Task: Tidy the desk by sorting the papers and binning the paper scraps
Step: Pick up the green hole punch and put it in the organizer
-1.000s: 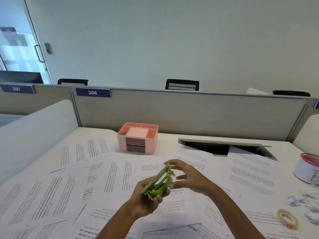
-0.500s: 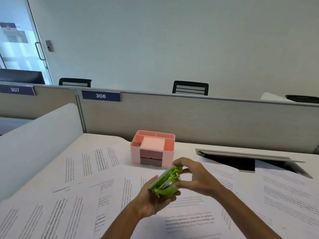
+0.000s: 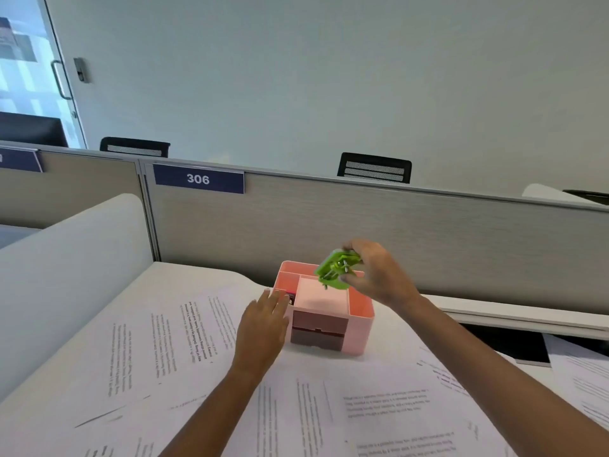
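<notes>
Your pink organizer holds a pale notepad. Above it your right hand alone now grips the green stapler; your left hand, let go, rests straight-fingered against its left side, papers in front

You were in an open-plan office. Your counter backed onto a grey partition carrying a blue plate numbered 306, with another plate on the neighbouring bay. Black mesh chair backs showed above it. A glass door stood far left. Printed papers and a pink desk organiser lay on your counter.
</notes>
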